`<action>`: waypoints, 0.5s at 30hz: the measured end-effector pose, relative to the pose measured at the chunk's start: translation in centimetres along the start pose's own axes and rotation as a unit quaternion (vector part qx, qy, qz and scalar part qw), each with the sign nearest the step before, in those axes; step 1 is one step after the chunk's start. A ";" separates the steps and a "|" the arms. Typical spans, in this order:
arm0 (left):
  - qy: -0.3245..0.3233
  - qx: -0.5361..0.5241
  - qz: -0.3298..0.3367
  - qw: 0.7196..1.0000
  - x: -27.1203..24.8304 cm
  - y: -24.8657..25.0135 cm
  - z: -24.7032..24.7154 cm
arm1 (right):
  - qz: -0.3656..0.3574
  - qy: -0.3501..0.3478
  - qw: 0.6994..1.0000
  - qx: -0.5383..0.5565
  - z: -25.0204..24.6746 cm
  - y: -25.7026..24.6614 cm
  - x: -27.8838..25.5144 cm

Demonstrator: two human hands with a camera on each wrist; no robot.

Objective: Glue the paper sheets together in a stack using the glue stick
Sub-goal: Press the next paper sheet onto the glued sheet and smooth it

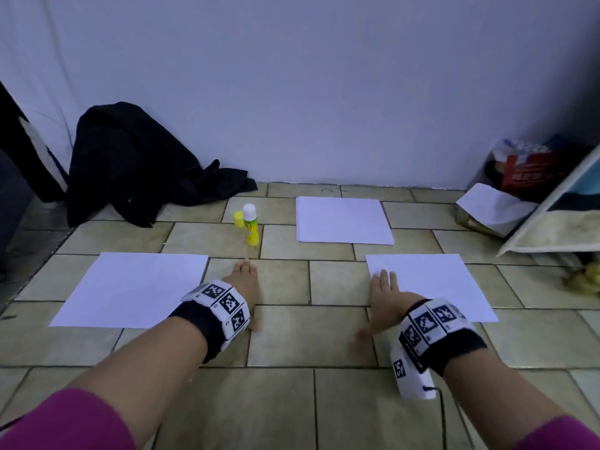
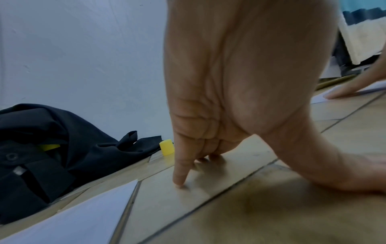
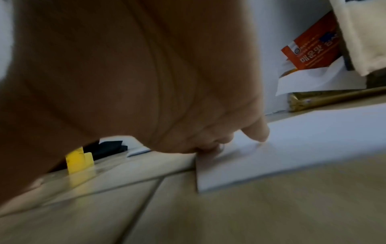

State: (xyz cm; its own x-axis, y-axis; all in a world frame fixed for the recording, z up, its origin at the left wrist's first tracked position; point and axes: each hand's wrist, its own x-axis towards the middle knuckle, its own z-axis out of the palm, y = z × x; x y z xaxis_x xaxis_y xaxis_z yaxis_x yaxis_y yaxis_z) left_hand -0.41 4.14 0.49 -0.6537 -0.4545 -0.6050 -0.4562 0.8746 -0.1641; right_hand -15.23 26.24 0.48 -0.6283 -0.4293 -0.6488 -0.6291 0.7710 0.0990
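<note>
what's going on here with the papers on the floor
A person is kneeling over a tiled floor with three white paper sheets laid out apart: one on the left, one farther back and one on the right. The left hand rests its fingertips on bare tile, holding nothing. The right hand lies flat with its fingers on the right sheet's near-left corner. The glue stick stands uncapped and untouched, its yellow cap beside it. No gluing or stacking has started.

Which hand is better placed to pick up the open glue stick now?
Left. The left hand rests on the tile just before the upright glue stick, while the right hand presses the near right paper sheet.
</note>
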 end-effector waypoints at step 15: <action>0.199 -0.250 0.030 0.947 -4.2 -8.8 3.7 | 0.013 0.038 0.999 0.012 1.8 -0.7 -0.6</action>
State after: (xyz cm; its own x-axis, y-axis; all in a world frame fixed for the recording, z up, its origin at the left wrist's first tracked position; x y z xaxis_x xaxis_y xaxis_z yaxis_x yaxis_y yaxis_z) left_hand 8.57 -0.99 1.63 -0.8182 -0.5206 -0.2441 -0.5745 0.7569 0.3116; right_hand -13.53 26.80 -0.57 -0.6777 -0.4436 -0.5865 -0.6021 0.7926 0.0963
